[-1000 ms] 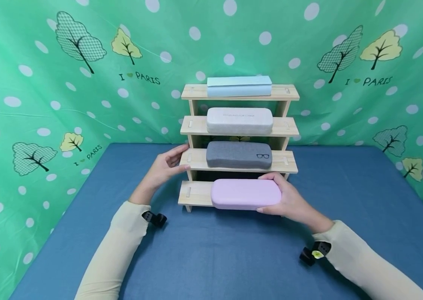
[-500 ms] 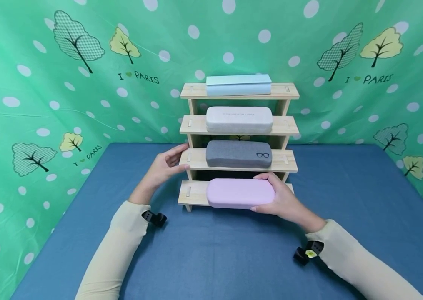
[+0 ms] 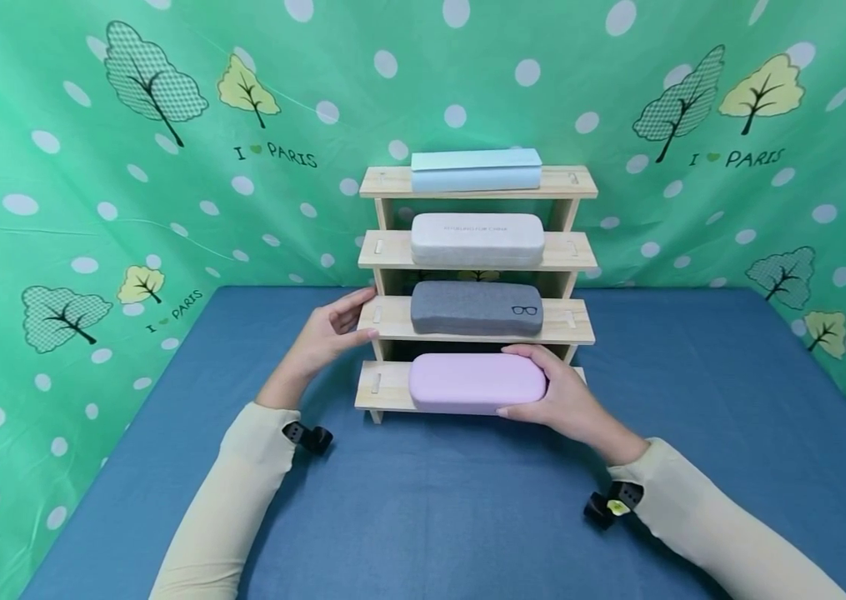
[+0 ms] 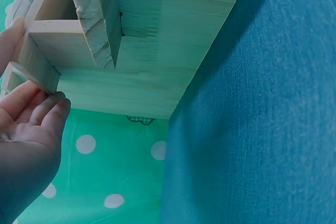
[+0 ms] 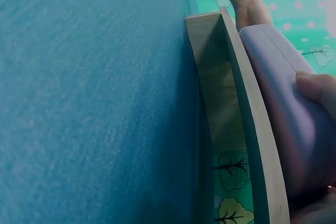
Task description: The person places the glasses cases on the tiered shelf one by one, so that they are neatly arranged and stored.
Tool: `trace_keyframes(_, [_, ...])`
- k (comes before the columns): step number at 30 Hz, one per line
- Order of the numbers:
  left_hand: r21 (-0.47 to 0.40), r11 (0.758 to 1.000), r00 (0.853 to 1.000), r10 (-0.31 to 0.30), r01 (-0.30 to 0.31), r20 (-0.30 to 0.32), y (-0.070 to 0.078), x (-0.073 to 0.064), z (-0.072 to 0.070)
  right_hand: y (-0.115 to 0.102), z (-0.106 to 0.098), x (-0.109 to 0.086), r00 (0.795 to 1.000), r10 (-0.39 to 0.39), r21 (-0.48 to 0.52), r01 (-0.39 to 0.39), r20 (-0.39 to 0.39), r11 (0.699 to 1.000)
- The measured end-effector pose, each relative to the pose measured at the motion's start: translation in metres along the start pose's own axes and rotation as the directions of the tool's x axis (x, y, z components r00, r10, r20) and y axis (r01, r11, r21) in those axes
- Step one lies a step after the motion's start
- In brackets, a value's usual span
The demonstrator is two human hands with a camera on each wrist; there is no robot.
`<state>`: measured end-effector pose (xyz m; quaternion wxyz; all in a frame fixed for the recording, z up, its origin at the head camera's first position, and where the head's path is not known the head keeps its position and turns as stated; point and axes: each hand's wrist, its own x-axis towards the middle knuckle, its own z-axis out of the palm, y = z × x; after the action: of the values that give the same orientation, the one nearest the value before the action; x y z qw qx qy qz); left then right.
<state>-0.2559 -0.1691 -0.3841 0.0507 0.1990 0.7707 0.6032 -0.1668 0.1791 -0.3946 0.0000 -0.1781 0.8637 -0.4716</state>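
Observation:
A stepped wooden display rack (image 3: 391, 385) stands on the blue cloth with a glasses case on each step. My right hand (image 3: 567, 402) grips the right end of a lilac glasses case (image 3: 477, 382), thumb at the front and fingers behind, over the lowest step. In the right wrist view, the lilac case (image 5: 286, 93) is close against the step's edge; whether it bears on the board is unclear. My left hand (image 3: 325, 333) holds the left end of the step above. Its curled fingertips (image 4: 52, 107) touch the wood in the left wrist view.
A dark grey case (image 3: 471, 308) with a glasses print lies on the second step up. Above it are a pale grey case (image 3: 477, 239) and a light blue case (image 3: 476, 170). A green dotted curtain (image 3: 460, 92) hangs behind the blue-covered table (image 3: 423, 517).
My right hand has moved the lilac case left and slightly back, roughly lining it up with the cases above. The left hand has stayed on the rack.

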Motion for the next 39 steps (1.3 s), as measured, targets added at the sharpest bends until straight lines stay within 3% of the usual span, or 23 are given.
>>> trace_keyframes(25, [0.004, 1.000, 1.000, -0.001, 0.001, 0.000, -0.001, -0.001, 0.001, -0.001, 0.002, 0.003, 0.999, -0.037, -0.096, 0.041, 0.039, 0.995])
trace_keyframes(31, [0.011, 1.000, 1.000, 0.008, -0.008, 0.004, -0.002, 0.000, 0.000, -0.001, -0.003, -0.005, 0.995, -0.087, -0.105, 0.092, 0.046, 0.990])
trace_keyframes(39, [0.067, 0.997, 1.000, 0.025, -0.026, 0.014, -0.002, 0.000, 0.000, -0.011, -0.017, -0.023, 0.992, -0.114, -0.207, 0.122, 0.048, 0.971])
